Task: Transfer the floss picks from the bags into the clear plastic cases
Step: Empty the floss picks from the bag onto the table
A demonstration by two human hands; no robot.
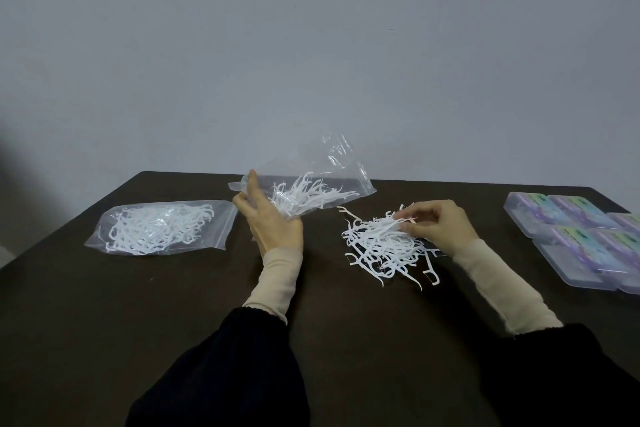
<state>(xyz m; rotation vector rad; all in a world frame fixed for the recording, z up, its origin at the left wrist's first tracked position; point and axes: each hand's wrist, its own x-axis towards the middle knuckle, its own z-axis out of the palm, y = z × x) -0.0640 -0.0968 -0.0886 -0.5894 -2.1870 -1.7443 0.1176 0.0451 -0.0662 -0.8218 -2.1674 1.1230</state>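
Observation:
My left hand [273, 222] holds up a clear zip bag [322, 170] by its lower corner; white floss picks [304, 196] lie bunched inside it near my palm. My right hand [440, 224] pinches a few picks at the top of a loose pile of floss picks [381, 250] on the dark table. A second clear bag [159, 227], full of picks, lies flat at the left. Several clear plastic cases [575, 236] with purple and green inserts sit shut at the right edge.
The dark brown table [104, 305] runs to a plain grey wall [311, 45] behind. Stray picks [431, 276] lie at the near side of the pile. My dark sleeves with beige cuffs cross the front of the table.

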